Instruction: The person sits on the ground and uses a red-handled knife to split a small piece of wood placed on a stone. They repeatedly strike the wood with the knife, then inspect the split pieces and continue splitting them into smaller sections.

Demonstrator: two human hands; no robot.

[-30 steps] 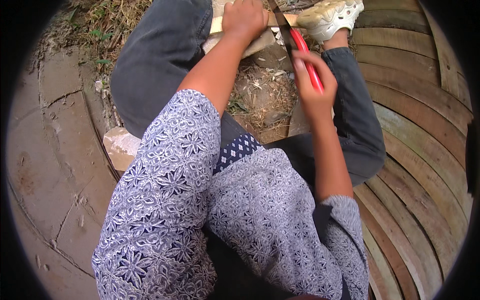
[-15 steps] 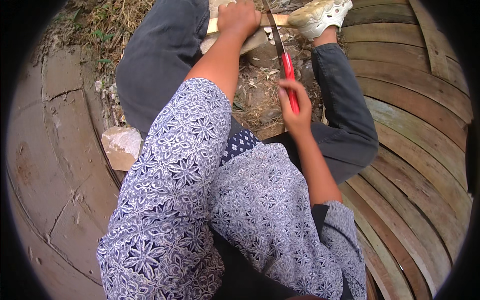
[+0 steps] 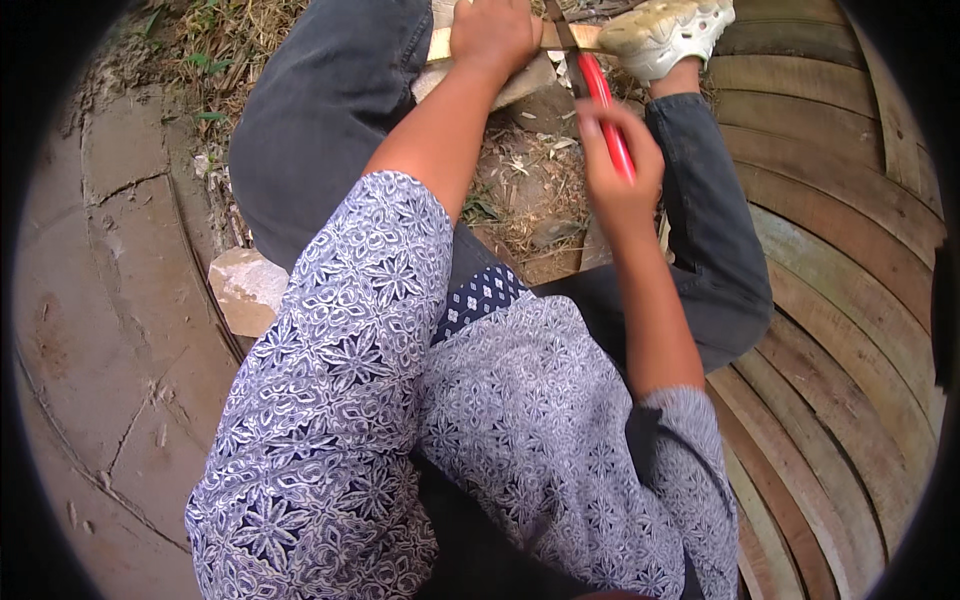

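At the top of the view, a narrow pale wooden strip point(image 3: 585, 37) lies crosswise over a rough stone point(image 3: 528, 84). My left hand point(image 3: 495, 40) is closed over the strip and presses it down. To its right, a hand saw point(image 3: 597, 78) has its dark blade across the strip. My right hand point(image 3: 622, 150), slightly blurred, is wrapped round the saw's red handle. The blade's far end runs out of the picture. The strip's right end meets the toe of my white clog point(image 3: 668, 40).
Wooden planks point(image 3: 820, 200) line the right side. A pale block of stone point(image 3: 248, 290) sits left of my bent leg, beside cracked brown ground point(image 3: 110, 330). Dry grass and wood chips point(image 3: 520, 165) lie between my legs.
My right hand has pushed the saw forward, so its red handle is now close to the strip. My left hand stays on the strip; the view has shifted slightly.
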